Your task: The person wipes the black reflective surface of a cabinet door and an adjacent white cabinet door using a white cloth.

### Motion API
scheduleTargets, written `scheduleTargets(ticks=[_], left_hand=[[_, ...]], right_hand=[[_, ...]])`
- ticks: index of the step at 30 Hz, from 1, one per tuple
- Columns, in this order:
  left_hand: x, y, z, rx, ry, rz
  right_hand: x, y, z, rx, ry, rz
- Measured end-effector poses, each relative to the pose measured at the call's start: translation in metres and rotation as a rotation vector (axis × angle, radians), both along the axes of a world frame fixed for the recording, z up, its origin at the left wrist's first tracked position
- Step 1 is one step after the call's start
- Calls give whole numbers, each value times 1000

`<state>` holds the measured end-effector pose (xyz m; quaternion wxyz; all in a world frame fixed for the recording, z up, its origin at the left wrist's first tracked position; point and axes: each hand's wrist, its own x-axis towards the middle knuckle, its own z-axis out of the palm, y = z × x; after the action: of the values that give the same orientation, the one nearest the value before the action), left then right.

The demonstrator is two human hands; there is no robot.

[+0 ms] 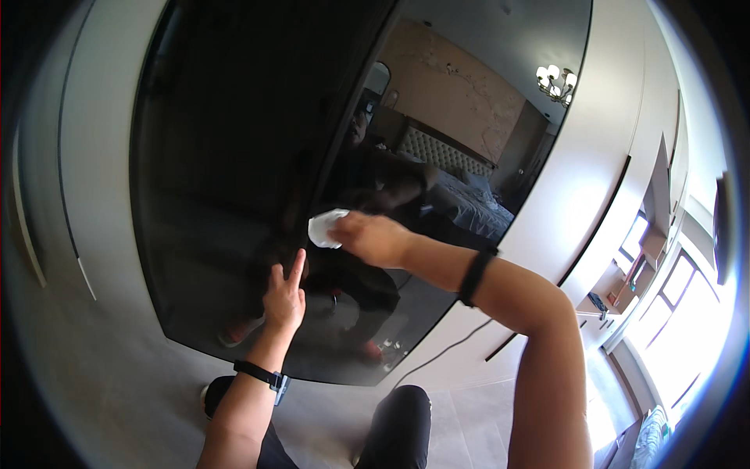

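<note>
Two tall glossy black wardrobe doors (226,156) stand in front of me, with a dark vertical seam between them. My right hand (375,238) presses a crumpled white wipe (326,228) against the glass beside that seam; whether it is paper or fabric I cannot tell. Lower and to the left is my left hand (284,301), its index finger stretched up toward the seam and its thumb apart. Nothing shows in it. The fingertip is at or very near the glass; contact is not clear.
White cabinet panels (562,164) with dark grooves flank the black doors. A thin dark cable (444,353) runs by the lower right corner. Shelves and a bright window (676,301) are at the far right. A bed and chandelier show as reflections in the glass.
</note>
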<state>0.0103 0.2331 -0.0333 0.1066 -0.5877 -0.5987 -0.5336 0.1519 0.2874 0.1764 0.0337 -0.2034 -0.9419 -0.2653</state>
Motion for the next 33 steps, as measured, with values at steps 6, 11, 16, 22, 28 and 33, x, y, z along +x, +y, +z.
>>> scheduleTargets(ticks=[6, 11, 16, 22, 28, 33], left_hand=[[0, -1, -2, 76, 40, -8], [6, 1, 0, 82, 28, -16], [5, 4, -1, 88, 11, 13], [2, 6, -1, 63, -2, 19], [-2, -2, -4, -19, 58, 40], [2, -4, -3, -49, 77, 73]], right_hand=[[80, 18, 226, 1042, 625, 260], [103, 34, 313, 418, 1742, -233], [-8, 48, 210, 891, 831, 75], [-1, 13, -32, 32, 77, -38], [54, -14, 78, 431, 214, 206], [84, 7, 278, 1001, 872, 124]])
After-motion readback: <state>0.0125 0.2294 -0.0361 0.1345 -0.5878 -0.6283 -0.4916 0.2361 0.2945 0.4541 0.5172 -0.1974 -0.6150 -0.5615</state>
